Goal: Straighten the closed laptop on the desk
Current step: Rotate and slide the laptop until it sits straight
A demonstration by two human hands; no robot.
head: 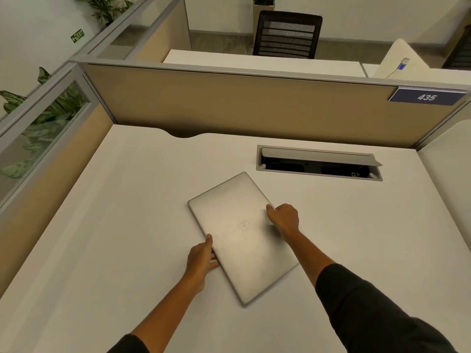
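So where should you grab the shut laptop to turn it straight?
Hold the laptop by its two long edges, one hand from each side, as the left hand and right hand do. It lies flat and skewed on the desk, so opposite edges give turning leverage.

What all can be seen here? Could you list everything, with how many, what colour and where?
laptop: one, silver, closed, lying askew mid-desk
desk: one, white, fills the foreground
cable box: one, grey, lid open, set into the desk at the far right
partition: one, beige, behind the desk
number sign: one, blue, reads 435, on the partition's right end
chair: one, black, beyond the partition
plants: several, green, behind glass at left
exit sign: one, green, left wall
left hand: on the laptop's left edge
right hand: on its right edge
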